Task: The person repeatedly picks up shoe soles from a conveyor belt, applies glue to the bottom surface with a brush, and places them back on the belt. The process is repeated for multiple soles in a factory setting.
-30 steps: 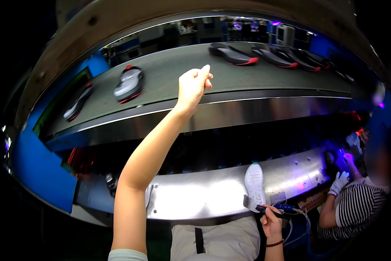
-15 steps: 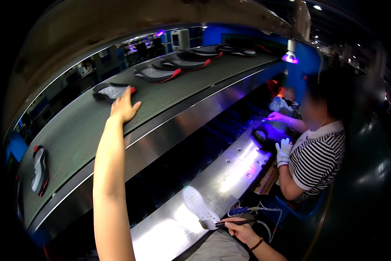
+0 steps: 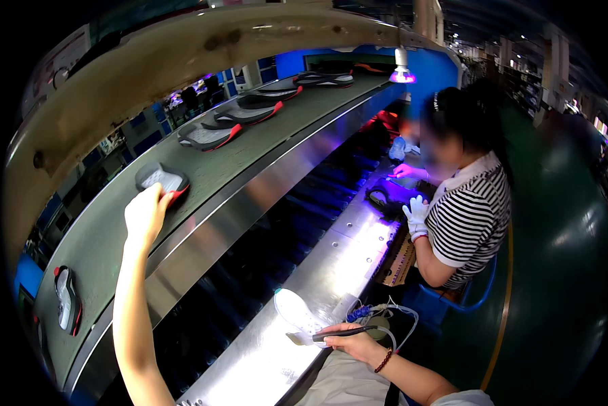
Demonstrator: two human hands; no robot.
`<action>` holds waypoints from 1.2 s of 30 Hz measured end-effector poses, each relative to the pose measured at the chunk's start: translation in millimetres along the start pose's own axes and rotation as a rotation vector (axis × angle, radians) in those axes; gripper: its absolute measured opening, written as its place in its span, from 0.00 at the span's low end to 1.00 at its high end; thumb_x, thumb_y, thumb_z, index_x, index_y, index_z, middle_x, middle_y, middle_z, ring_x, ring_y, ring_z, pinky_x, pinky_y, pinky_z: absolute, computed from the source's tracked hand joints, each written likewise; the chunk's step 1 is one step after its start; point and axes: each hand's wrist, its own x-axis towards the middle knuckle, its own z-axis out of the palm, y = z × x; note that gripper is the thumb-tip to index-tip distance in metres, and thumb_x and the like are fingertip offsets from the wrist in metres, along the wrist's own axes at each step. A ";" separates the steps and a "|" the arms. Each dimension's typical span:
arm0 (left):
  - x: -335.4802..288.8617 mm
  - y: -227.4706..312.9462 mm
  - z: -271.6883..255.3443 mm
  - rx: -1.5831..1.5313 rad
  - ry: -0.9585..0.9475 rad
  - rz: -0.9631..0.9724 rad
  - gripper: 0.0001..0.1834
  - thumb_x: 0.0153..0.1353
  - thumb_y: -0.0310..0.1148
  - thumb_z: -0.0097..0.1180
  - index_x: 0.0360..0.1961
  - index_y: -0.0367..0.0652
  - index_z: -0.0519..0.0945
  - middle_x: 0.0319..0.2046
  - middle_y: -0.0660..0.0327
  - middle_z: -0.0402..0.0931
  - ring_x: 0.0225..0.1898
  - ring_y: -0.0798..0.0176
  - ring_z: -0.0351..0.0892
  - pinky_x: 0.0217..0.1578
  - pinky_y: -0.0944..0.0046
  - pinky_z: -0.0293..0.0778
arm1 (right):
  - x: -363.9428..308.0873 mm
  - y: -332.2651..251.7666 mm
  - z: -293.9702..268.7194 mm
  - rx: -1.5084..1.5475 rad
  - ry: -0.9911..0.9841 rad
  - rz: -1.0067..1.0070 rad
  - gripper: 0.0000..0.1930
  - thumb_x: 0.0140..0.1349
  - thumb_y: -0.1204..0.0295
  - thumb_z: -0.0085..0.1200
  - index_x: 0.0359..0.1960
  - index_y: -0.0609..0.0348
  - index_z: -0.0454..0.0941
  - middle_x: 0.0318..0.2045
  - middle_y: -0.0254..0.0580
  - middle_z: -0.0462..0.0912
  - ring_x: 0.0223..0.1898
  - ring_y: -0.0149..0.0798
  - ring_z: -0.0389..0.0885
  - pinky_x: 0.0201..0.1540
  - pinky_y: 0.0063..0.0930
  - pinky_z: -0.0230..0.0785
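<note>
Pinching the red end of a curved grey-and-black sole [image 3: 159, 175], the left grip [image 3: 148, 206] sits over the matte green belt [image 3: 101, 250], with further soles [image 3: 209, 135] beyond it. The right grip [image 3: 354, 344] is clamped on a slim black brush [image 3: 346, 332]; a smooth white shoe-shaped piece [image 3: 293, 308] lies just left, on the polished metal surface [image 3: 331, 264].

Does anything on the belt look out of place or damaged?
I see no obvious damage. On the belt, one sole left of the left hand is turned differently from the farther soles, some of which appear overlapped.
</note>
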 end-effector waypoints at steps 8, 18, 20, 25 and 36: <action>-138.4 33.2 -65.3 -0.812 1.059 -0.342 0.11 0.61 0.32 0.37 0.33 0.34 0.69 0.28 0.62 0.60 0.32 0.69 0.62 0.43 0.71 0.58 | -11.2 -3.1 15.7 0.098 0.018 -0.133 0.10 0.52 0.80 0.52 0.37 0.65 0.74 0.32 0.38 0.78 0.31 0.26 0.72 0.36 0.18 0.66; -258.7 53.0 -43.8 -2.204 0.208 -0.791 0.24 0.41 0.20 0.50 0.45 0.30 0.67 0.40 0.50 0.72 0.41 0.56 0.74 0.44 0.60 0.70 | -39.7 -13.7 -1.2 0.152 0.107 -0.269 0.10 0.52 0.80 0.50 0.37 0.65 0.74 0.34 0.43 0.77 0.34 0.32 0.75 0.38 0.22 0.68; -331.8 48.2 -29.8 -2.259 0.212 -0.772 0.28 0.37 0.23 0.53 0.46 0.30 0.67 0.41 0.50 0.72 0.41 0.57 0.74 0.44 0.61 0.70 | -41.4 -16.7 4.4 0.170 0.094 -0.280 0.10 0.51 0.81 0.50 0.37 0.66 0.74 0.34 0.42 0.77 0.34 0.32 0.75 0.39 0.21 0.69; -394.8 88.0 -42.6 -2.223 -0.192 -1.050 0.39 0.30 0.24 0.60 0.51 0.29 0.62 0.44 0.49 0.70 0.46 0.55 0.71 0.48 0.62 0.66 | -38.1 -19.4 -10.4 0.136 0.092 -0.276 0.10 0.51 0.81 0.51 0.37 0.68 0.73 0.33 0.44 0.77 0.33 0.34 0.75 0.38 0.22 0.69; -412.6 99.4 5.2 -2.386 -0.020 -1.425 0.49 0.44 0.74 0.32 0.55 0.41 0.63 0.51 0.53 0.65 0.51 0.55 0.65 0.53 0.58 0.61 | -39.1 -26.4 36.3 0.139 -0.247 -0.217 0.11 0.52 0.81 0.50 0.39 0.71 0.71 0.35 0.47 0.77 0.38 0.36 0.75 0.45 0.24 0.67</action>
